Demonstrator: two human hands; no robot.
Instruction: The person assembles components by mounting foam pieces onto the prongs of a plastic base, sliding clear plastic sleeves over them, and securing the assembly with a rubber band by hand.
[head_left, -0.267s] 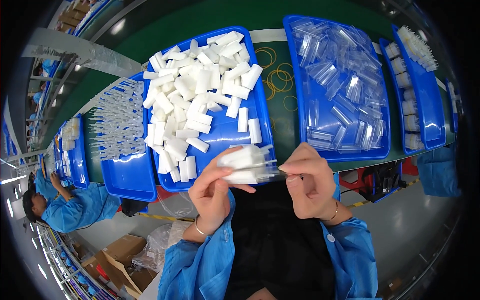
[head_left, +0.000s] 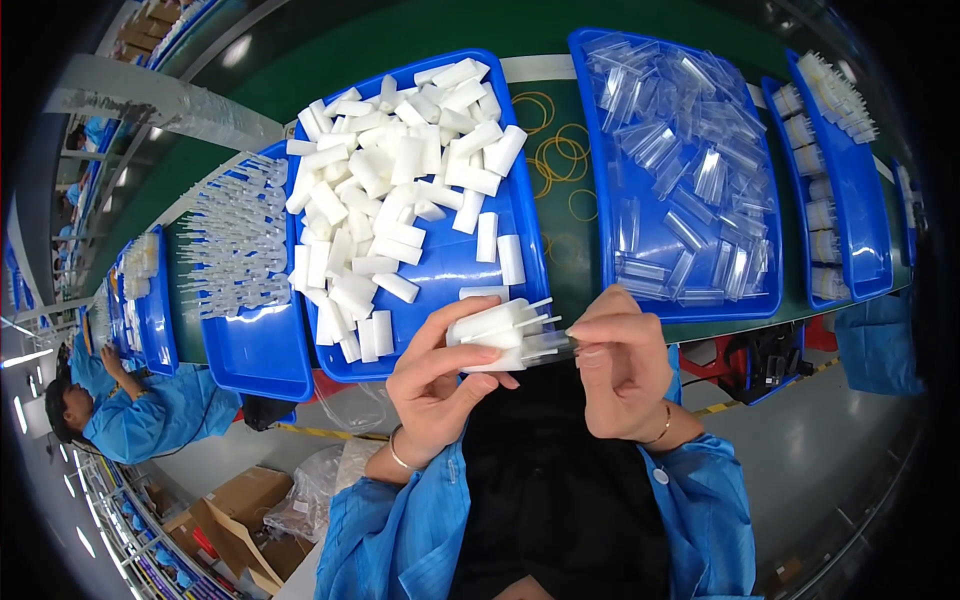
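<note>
Pinched in left hand [head_left: 435, 385]: bunch of white plastic pieces [head_left: 495, 330] with thin stems pointing right | right hand [head_left: 620, 365] fingertips closed on clear cap [head_left: 550, 347] at bunch's right end | just below blue tray [head_left: 455, 265] of white pieces, above green belt [head_left: 570, 270].

Crowded blue trays [head_left: 520, 250] ahead of hands [head_left: 440, 385]

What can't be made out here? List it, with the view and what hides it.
Head view:
- Bundle of white pieces: its count and lower side, covered by the left hand.
- Clear sleeve: its far end, behind the right hand.
- Rightmost blue tray: contents too small, bent by the fisheye rim.
- Both palms face away.
</note>
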